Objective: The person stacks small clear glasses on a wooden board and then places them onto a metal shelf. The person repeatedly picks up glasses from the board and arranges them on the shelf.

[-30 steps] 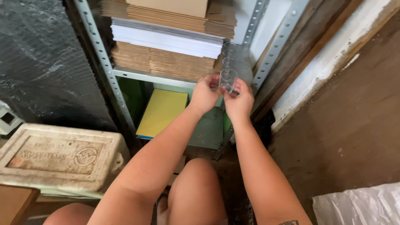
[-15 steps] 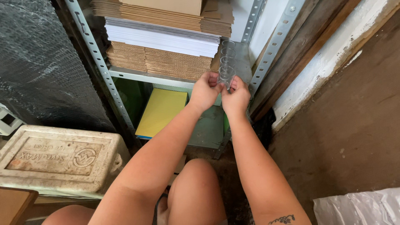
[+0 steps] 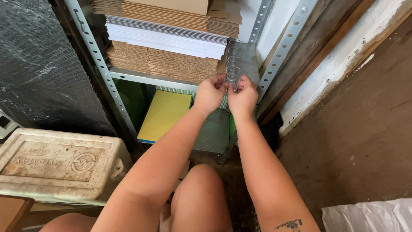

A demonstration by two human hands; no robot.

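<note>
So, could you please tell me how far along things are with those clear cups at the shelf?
Done: nothing visibly finished. In hand: the left hand and right hand grip the bottom of a stack of clear cups beside flattened cardboard on the metal shelf. Left: the stack is not yet released.

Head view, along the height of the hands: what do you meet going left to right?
Black bubble-wrap roll → yellow pad on the lower shelf → left hand → clear stacked cups → right hand → perforated shelf upright → brown wall.
</note>
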